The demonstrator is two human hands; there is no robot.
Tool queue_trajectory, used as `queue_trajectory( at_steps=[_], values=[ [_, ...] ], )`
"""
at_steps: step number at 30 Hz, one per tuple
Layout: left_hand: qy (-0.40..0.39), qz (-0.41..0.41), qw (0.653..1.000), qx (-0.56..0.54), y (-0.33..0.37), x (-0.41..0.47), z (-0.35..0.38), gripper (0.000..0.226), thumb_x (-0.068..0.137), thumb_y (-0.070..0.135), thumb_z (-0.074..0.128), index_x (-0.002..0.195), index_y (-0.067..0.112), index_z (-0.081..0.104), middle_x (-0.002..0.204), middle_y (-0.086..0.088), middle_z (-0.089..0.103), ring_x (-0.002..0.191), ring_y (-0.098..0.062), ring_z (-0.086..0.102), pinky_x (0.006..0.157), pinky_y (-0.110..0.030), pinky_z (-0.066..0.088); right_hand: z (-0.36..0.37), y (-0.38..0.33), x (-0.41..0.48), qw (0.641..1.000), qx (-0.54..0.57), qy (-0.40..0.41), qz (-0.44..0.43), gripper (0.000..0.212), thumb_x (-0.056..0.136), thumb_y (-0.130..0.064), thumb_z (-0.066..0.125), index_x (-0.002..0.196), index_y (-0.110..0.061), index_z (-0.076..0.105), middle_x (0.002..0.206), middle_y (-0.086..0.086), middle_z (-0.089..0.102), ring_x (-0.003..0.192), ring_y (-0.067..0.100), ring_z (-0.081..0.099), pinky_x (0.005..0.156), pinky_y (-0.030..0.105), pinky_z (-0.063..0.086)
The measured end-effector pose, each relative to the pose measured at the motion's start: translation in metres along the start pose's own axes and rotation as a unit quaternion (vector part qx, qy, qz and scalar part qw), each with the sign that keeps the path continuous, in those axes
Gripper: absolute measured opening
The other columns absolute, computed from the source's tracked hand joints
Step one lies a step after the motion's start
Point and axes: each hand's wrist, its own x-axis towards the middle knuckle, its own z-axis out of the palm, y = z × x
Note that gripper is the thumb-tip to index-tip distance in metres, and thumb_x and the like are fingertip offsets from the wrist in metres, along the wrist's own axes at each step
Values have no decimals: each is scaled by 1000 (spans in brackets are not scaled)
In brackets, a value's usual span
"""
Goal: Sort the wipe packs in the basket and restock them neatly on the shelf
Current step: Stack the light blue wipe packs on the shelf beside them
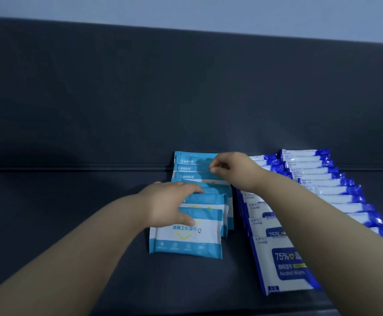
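Both hands work a row of light packs [186, 238] on the shelf [72, 213].
The light packs lie overlapped in a line running back to the shelf's rear wall. The left hand [167, 201] grips the front few, fingers curled over their top edges and thumb pressed on the nearest one. The right hand [231, 167] pinches the top edge of a rear pack with bent fingertips. Two rows of dark packs [277, 265] lie just beside them on the right.
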Motion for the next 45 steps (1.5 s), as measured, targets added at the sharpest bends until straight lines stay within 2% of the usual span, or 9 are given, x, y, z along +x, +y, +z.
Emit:
queue_trajectory(
  at_steps=[4, 8, 11, 15, 21, 24, 28, 34, 45],
  values=[
    [43, 27, 996, 68, 9, 4, 12, 78, 88, 59, 49, 150, 32, 11, 136, 13, 30, 129, -8, 25, 106, -27, 19, -10, -8, -20, 999, 8, -38, 3, 12, 90, -29, 61, 87, -19, 66, 76, -11, 59, 72, 4, 53, 66, 12, 39],
    [139, 28, 984, 110, 9, -5, 35, 80, 84, 68, 18, 151, 25, 14, 135, 10, 28, 122, -10, 21, 101, -28, 22, 0, -9, -36, 992, -80, -95, -31, 15, 89, -32, 61, 98, -22, 68, 92, -9, 62, 86, 6, 55, 81, 20, 45],
    [243, 51, 961, 123, 3, -9, 57, 63, 90, 55, 24, 142, 22, 38, 130, 3, 46, 119, -16, 37, 96, -36, 41, 8, -3, -32, 982, -174, -49, -57, 28, 94, -25, 52, 120, -23, 61, 122, -4, 55, 115, 15, 48, 101, 31, 36],
    [287, 73, 946, 133, 2, -5, 70, 48, 96, 42, 29, 138, 23, 44, 132, -2, 52, 122, -22, 43, 99, -38, 39, 12, 6, -22, 969, -232, -69, -49, 35, 98, -23, 43, 131, -30, 51, 132, -4, 50, 122, 16, 47, 104, 36, 33],
    [295, 58, 938, 173, 12, 0, 67, 47, 96, 43, 31, 131, 23, 55, 127, -3, 57, 118, -24, 49, 95, -37, 34, 21, 11, -16, 963, -242, 8, -123, 35, 93, -13, 47, 125, -21, 59, 122, 2, 59, 115, 25, 52, 97, 37, 40],
    [310, 75, 931, 178, 15, -6, 63, 44, 93, 44, 37, 122, 22, 62, 120, -2, 61, 111, -23, 57, 94, -36, 36, 28, 14, -14, 961, -222, 7, -165, 44, 88, -5, 51, 129, -20, 57, 134, 2, 54, 123, 25, 49, 100, 40, 40],
    [293, 121, 936, 153, 14, -23, 64, 39, 93, 42, 41, 121, 24, 62, 121, 2, 60, 114, -20, 55, 97, -34, 35, 29, 17, 1, 973, -209, -11, -101, 44, 94, -8, 42, 136, -21, 49, 141, 1, 47, 129, 21, 42, 106, 33, 34],
    [234, 124, 950, 165, 4, -31, 84, 45, 93, 46, 39, 136, 34, 46, 144, 5, 43, 136, -18, 37, 110, -41, 21, 31, 3, 26, 991, -136, -10, -14, 24, 92, -18, 54, 114, -15, 63, 118, 6, 57, 105, 22, 56, 90, 31, 45],
    [252, 128, 954, 102, 1, -26, 93, 46, 94, 46, 38, 138, 34, 41, 149, 3, 35, 140, -16, 25, 110, -42, 30, 36, 1, 29, 996, -89, -8, -23, 17, 92, -12, 54, 106, -14, 63, 110, 7, 54, 98, 23, 56, 90, 29, 43]
  ],
)
